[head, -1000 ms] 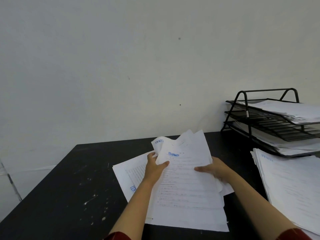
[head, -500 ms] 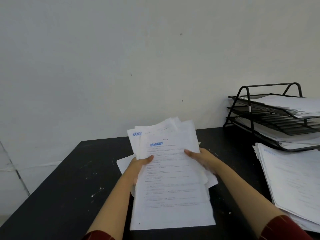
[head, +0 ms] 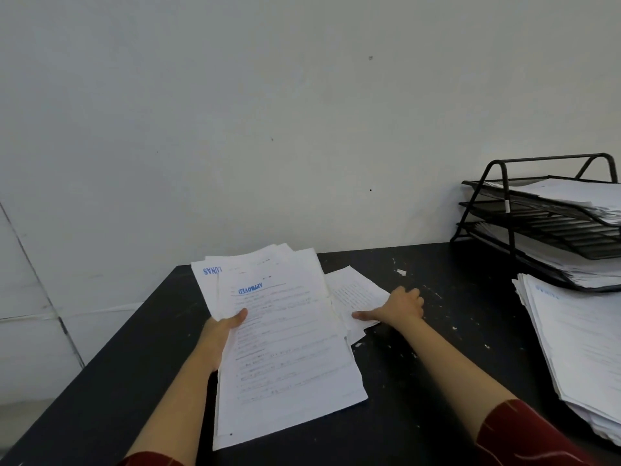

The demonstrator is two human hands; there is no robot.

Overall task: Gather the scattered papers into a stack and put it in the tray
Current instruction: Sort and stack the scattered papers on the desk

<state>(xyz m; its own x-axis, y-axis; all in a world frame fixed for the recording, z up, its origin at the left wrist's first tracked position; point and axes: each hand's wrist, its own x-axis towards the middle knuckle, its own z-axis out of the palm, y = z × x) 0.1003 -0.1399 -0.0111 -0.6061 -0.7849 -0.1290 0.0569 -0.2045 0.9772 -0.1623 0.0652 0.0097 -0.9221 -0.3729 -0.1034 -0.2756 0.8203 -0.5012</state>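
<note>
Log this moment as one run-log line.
left hand: holds stack | right hand: on loose sheets | tray: not yet loaded

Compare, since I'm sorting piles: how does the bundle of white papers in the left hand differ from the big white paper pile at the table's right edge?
The bundle of white papers is held by the left hand, thin and fanned; the big white paper pile lies untouched on the black table and is far thicker. The bundle's top sheet shows a blue APPROVED stamp; the pile's blue mark is unreadable. Both are printed white sheets.
</note>
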